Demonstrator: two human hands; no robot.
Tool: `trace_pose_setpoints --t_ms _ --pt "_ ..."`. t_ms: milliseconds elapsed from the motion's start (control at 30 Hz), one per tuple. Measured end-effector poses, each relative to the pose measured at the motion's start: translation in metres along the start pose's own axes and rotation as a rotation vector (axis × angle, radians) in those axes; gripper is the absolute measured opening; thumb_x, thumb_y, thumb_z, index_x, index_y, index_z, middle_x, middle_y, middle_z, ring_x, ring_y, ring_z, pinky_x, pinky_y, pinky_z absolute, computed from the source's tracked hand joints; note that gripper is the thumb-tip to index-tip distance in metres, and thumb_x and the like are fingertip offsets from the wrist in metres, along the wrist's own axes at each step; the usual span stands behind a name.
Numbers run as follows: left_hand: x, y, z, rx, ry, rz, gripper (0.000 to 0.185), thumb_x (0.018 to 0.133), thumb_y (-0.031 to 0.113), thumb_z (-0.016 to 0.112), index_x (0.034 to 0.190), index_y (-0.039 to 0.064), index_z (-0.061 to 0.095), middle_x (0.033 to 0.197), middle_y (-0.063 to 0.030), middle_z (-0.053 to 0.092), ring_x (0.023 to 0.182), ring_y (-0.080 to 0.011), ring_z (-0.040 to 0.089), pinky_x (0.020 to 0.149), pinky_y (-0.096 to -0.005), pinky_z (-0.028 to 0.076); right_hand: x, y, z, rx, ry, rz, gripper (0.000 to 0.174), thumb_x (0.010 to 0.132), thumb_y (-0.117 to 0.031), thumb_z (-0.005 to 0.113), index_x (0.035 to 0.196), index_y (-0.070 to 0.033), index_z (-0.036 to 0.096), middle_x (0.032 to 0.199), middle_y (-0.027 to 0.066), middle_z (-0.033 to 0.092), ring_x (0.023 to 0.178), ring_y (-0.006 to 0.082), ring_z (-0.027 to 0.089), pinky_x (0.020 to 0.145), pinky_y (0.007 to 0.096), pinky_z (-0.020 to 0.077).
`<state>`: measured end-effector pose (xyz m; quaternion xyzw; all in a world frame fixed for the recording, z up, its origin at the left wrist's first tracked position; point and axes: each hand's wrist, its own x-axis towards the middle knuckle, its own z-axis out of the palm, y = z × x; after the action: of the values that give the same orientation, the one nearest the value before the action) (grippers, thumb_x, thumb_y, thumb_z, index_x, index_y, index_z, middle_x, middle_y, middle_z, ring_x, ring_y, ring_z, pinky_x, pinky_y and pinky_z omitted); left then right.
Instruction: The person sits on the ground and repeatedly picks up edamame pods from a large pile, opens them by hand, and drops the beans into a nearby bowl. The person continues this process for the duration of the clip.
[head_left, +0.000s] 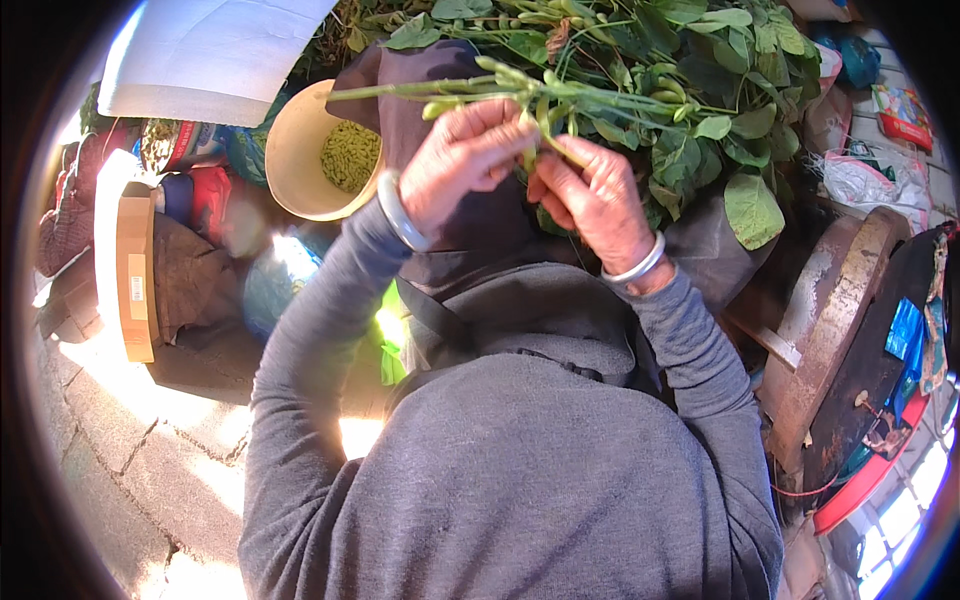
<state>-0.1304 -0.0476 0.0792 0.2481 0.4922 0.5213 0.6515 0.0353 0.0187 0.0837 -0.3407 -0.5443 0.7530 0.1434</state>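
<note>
My left hand (469, 157) is closed around a green bean-plant stem (420, 88) that bears several plump pods and lies roughly level across the top of the hands. Close beside it on the right, my right hand (592, 195) pinches a green pod or stalk (564, 152) of the same plant between thumb and fingers. A pale bangle circles each wrist. Behind the hands spreads a large heap of leafy bean plants (675, 142) with pods among the leaves. Left of my left hand, a cream plastic bucket (296, 161) holds many loose green pods (350, 156).
A cardboard box (136, 262) and a blue plastic bag (277, 289) are at the left. A white foam sheet (210, 60) hangs into the upper left. At the right are a worn round-edged object (840, 322), a red rim (870, 480) and plastic bags (874, 176). Paving (120, 450) shows lower left.
</note>
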Motion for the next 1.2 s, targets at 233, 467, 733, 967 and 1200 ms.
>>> trace_pose_setpoints --t_ms 233,467,733,967,1200 --pt "-0.018 -0.059 0.011 -0.005 0.119 0.009 0.011 0.089 0.013 0.062 0.091 0.003 0.060 0.076 0.0017 0.057 0.067 -0.0034 0.051 0.059 -0.0173 0.042 -0.017 0.036 -0.006 0.002 0.039 0.212 0.014 0.092 -0.013 0.057 0.085 -0.002 0.062 0.063 -0.0008 0.058 0.052 0.0046 0.049 0.047 0.0229 0.0408" --pt "-0.021 -0.090 0.016 -0.385 0.229 -0.168 0.015 0.085 0.007 0.051 0.096 0.004 0.062 0.072 0.0027 0.050 0.061 -0.0052 0.042 0.053 -0.0166 0.030 0.028 0.014 -0.017 -0.781 0.287 -0.483 0.011 0.085 -0.010 0.066 0.089 0.000 0.063 0.072 0.0082 0.064 0.062 0.0131 0.060 0.056 0.0265 0.0475" --pt "-0.024 -0.070 0.018 -0.058 0.082 -0.293 0.020 0.093 0.016 0.051 0.100 0.002 0.064 0.077 0.0036 0.054 0.068 -0.0018 0.045 0.055 -0.0151 0.033 0.123 0.002 -0.009 -1.223 -0.085 -0.250 0.033 0.080 -0.033 0.068 0.093 -0.003 0.067 0.090 0.0195 0.067 0.089 0.0345 0.065 0.077 0.0423 0.0515" --pt "-0.030 -0.031 0.015 -0.315 -0.265 -0.243 0.026 0.097 0.026 0.051 0.095 0.002 0.059 0.064 0.0043 0.045 0.051 -0.0013 0.033 0.045 -0.0157 0.023 0.088 -0.011 -0.025 -0.856 -0.050 -0.344 0.023 0.084 -0.020 0.064 0.096 0.000 0.066 0.083 0.0136 0.069 0.073 0.0212 0.066 0.069 0.0307 0.0512" --pt "0.002 -0.068 0.034 -0.433 0.132 -0.231 0.022 0.097 0.018 0.049 0.113 0.005 0.058 0.093 0.0011 0.059 0.075 -0.0045 0.050 0.056 -0.0148 0.037 0.019 0.003 -0.031 -0.632 0.271 -0.342 0.010 0.081 -0.008 0.067 0.086 0.000 0.063 0.072 0.0097 0.065 0.065 0.0181 0.064 0.062 0.0287 0.0508"
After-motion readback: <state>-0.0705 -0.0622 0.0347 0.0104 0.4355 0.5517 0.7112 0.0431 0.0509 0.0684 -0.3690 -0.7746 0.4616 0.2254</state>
